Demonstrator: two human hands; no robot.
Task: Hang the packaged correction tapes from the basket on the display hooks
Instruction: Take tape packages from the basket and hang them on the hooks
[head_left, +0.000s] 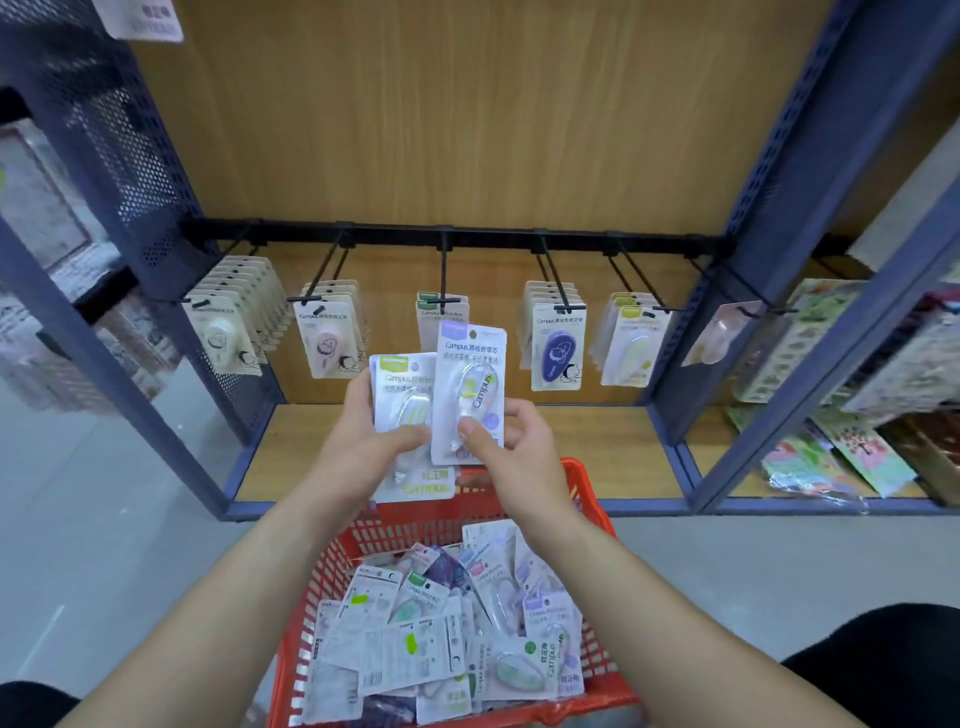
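While left hand (363, 441) grips spare packs (402, 387), right hand (519, 452) pinches purple-label pack (470, 364) low; best regrip nearer top, thread onto far hook (443, 275), slide back.

Person, seen from the head camera: two forearms, bare from the frame edge to the wrists. Left hand (363, 439) and right hand (519, 454) bare, thumbnails short and plain. Black fabric garment (883, 654) at lower right corner; second black patch (31, 701) at lower left.
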